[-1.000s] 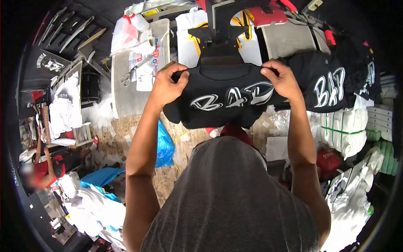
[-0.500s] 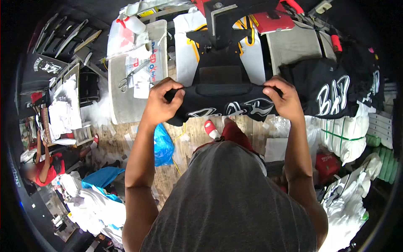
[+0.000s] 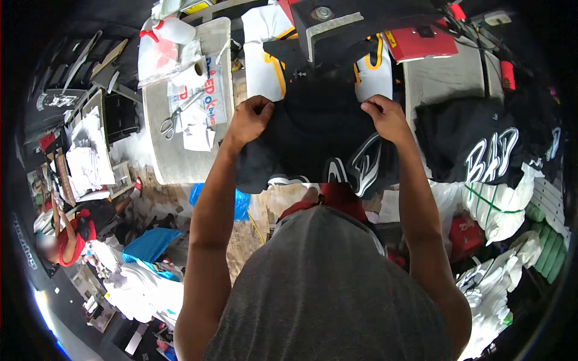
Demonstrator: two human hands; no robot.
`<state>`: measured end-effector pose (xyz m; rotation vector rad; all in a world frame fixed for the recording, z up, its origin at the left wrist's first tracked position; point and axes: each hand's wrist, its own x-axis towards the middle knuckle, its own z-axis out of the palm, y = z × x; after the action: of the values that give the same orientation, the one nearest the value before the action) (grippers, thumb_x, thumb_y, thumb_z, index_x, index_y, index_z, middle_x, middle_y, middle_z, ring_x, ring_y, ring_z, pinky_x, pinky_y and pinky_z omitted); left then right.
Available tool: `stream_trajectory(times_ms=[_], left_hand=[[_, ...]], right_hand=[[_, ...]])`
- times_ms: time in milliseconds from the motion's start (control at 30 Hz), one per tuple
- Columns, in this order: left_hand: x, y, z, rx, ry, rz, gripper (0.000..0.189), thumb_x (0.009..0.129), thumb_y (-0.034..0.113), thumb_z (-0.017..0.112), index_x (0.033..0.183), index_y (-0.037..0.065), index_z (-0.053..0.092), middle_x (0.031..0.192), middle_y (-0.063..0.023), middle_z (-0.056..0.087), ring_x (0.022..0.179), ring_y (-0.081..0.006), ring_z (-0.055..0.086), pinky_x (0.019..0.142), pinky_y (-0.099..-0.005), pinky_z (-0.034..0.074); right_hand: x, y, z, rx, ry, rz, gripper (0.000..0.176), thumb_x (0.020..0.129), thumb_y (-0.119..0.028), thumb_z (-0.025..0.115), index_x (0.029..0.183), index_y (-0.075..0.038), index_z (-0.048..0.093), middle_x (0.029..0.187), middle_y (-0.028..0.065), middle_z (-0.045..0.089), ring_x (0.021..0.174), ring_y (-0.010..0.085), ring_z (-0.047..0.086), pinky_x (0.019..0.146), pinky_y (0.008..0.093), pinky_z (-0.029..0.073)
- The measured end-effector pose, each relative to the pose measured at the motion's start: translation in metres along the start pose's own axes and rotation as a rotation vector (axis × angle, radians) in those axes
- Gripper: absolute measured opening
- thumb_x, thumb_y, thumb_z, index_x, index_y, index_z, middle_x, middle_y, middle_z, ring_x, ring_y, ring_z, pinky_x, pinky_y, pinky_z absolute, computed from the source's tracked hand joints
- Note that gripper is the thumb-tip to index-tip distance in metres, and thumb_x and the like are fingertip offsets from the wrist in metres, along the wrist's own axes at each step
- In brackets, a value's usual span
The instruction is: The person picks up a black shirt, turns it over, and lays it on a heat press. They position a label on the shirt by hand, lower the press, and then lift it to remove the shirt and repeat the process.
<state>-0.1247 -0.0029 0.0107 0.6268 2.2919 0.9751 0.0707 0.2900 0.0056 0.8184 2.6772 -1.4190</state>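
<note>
Press (image 3: 361, 24) is seen at top; black shirt (image 3: 319, 138) is held spread just below it, print hanging down. Cloth is pinched tight in closed fingers of left hand (image 3: 250, 123) and right hand (image 3: 385, 117). Even tension is probably best kept so wrinkles are avoided.

Matt black cloth shirt (image 3: 313, 129), smooth white print (image 3: 365, 166), metal scissors (image 3: 176, 114)

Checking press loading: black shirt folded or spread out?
Spread: left hand and right hand hold the black shirt wide at its top edge; lower part hangs creased.
</note>
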Motion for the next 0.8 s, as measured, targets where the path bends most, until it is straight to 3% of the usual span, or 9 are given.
stream_trajectory(times_ms=[233,333,400,433,467,500,633,700,800], left_hand=[[0.004,-0.017,0.011,-0.068,0.003,0.013,0.020,0.092,0.017,0.064,0.103,0.000,0.068,0.075,-0.0160,0.069,0.068,-0.0186,0.067,0.066,-0.0332,0.052],[-0.028,0.002,0.016,-0.047,-0.039,0.051,0.029,0.092,0.007,0.059,0.120,0.004,0.063,0.089,-0.0211,0.070,0.079,-0.0277,0.070,0.073,-0.0365,0.054],[-0.057,0.013,0.022,0.073,0.035,0.299,0.039,0.089,-0.003,0.053,0.127,0.006,0.056,0.106,-0.0254,0.066,0.094,-0.0384,0.068,0.082,-0.0428,0.054],[-0.067,0.020,0.021,0.187,0.012,0.369,0.043,0.084,-0.007,0.052,0.125,0.006,0.057,0.116,-0.0272,0.060,0.101,-0.0453,0.062,0.090,-0.0478,0.051],[-0.074,0.021,0.019,0.188,0.021,0.379,0.043,0.084,-0.007,0.052,0.125,0.006,0.057,0.116,-0.0272,0.060,0.101,-0.0453,0.062,0.090,-0.0478,0.051],[-0.081,0.021,0.017,0.209,-0.022,0.411,0.043,0.083,-0.007,0.053,0.123,0.007,0.058,0.113,-0.0262,0.061,0.098,-0.0453,0.062,0.090,-0.0472,0.052],[-0.115,0.023,0.010,0.405,0.043,0.547,0.036,0.078,-0.002,0.059,0.111,0.009,0.065,0.124,-0.0191,0.057,0.110,-0.0397,0.057,0.095,-0.0457,0.049],[-0.133,0.029,0.010,0.497,0.125,0.640,0.029,0.074,0.003,0.063,0.102,0.010,0.069,0.137,-0.0115,0.049,0.123,-0.0347,0.049,0.100,-0.0456,0.044],[-0.146,0.049,0.023,0.467,0.011,0.733,0.032,0.071,-0.003,0.062,0.102,0.006,0.064,0.125,-0.0175,0.058,0.107,-0.0375,0.059,0.096,-0.0459,0.047]], right_hand=[[-0.006,0.012,0.004,0.001,-0.030,0.008,0.021,0.092,-0.019,0.068,0.106,-0.004,0.069,0.092,0.0193,0.071,0.085,0.0326,0.070,0.076,0.0387,0.052],[-0.034,-0.001,0.011,-0.021,-0.097,0.054,0.028,0.092,-0.010,0.063,0.119,-0.008,0.064,0.100,0.0201,0.070,0.090,0.0353,0.069,0.080,0.0422,0.052],[-0.058,-0.023,0.015,-0.050,-0.125,0.114,0.034,0.092,-0.005,0.060,0.126,-0.010,0.060,0.106,0.0206,0.070,0.094,0.0369,0.069,0.083,0.0442,0.052],[-0.070,-0.032,0.017,-0.080,-0.027,-0.127,0.038,0.091,-0.001,0.057,0.128,-0.010,0.059,0.105,0.0182,0.069,0.092,0.0369,0.067,0.085,0.0415,0.052],[-0.079,-0.038,0.018,-0.109,0.072,-0.369,0.042,0.090,0.003,0.055,0.129,-0.011,0.058,0.104,0.0158,0.069,0.091,0.0368,0.066,0.086,0.0388,0.053],[-0.082,-0.029,0.016,-0.035,-0.048,-0.321,0.038,0.088,0.000,0.057,0.125,-0.009,0.059,0.115,0.0197,0.064,0.106,0.0399,0.062,0.094,0.0471,0.050],[-0.125,-0.034,0.012,-0.394,-0.012,-0.388,0.026,0.081,-0.003,0.064,0.107,-0.006,0.066,0.133,0.0142,0.053,0.126,0.0363,0.050,0.103,0.0438,0.046],[-0.137,-0.047,0.012,-0.413,0.069,-0.512,0.025,0.081,-0.004,0.064,0.106,-0.006,0.066,0.134,0.0135,0.051,0.127,0.0364,0.049,0.104,0.0464,0.044],[-0.139,-0.065,0.031,-0.367,0.060,-0.648,0.020,0.081,-0.007,0.063,0.100,-0.005,0.065,0.123,0.0120,0.060,0.128,0.0343,0.049,0.110,0.0540,0.035]])
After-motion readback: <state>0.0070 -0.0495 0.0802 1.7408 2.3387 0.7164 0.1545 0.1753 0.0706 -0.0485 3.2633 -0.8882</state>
